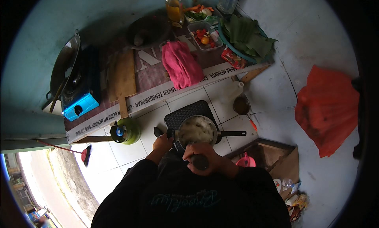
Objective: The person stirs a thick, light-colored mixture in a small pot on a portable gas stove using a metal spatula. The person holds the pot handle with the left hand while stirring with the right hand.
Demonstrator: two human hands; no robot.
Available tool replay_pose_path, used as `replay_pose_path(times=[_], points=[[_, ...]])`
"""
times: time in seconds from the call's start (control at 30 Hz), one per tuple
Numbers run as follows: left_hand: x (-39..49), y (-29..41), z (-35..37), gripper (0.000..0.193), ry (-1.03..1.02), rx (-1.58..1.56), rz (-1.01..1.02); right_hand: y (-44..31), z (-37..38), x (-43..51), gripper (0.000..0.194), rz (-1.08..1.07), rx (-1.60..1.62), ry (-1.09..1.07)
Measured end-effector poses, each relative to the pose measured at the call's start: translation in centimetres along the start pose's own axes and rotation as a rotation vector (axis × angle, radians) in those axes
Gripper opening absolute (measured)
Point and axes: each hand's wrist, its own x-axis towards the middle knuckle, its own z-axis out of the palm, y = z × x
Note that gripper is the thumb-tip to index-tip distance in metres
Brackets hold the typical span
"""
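Observation:
A saucepan [197, 130] with a long black handle pointing right holds a pale, whitish mass, perhaps rice. It sits over a black textured stool top [189, 111]. My left hand [162, 142] is closed around the short black handle at the pan's left side. My right hand [200, 159], at the near rim, grips a dark, thick, round-ended handle; its lower end goes toward the pan and is mostly hidden by my fingers.
Ahead, a low table [148, 100] bears a pink cloth [182, 65], a wooden board [123, 77], a stone mortar [148, 31], vegetable boxes, a leaf-filled basin [248, 38] and a blue stove [81, 106] with a wok [63, 65]. A green gas cylinder [128, 131] stands below.

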Motion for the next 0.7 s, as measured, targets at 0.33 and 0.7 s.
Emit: replay_pose_path(times=[0.33, 0.7], points=[[0.1, 0.2, 0.0, 0.049, 0.052, 0.019, 0.027, 4.9, -13.5, -5.6, 0.023, 0.221, 0.118, 1.42], [0.2, -0.1, 0.1, 0.048, 0.03, -0.005, 0.053, 0.1, -2.2, 0.8, 0.024, 0.172, 0.126, -0.068]])
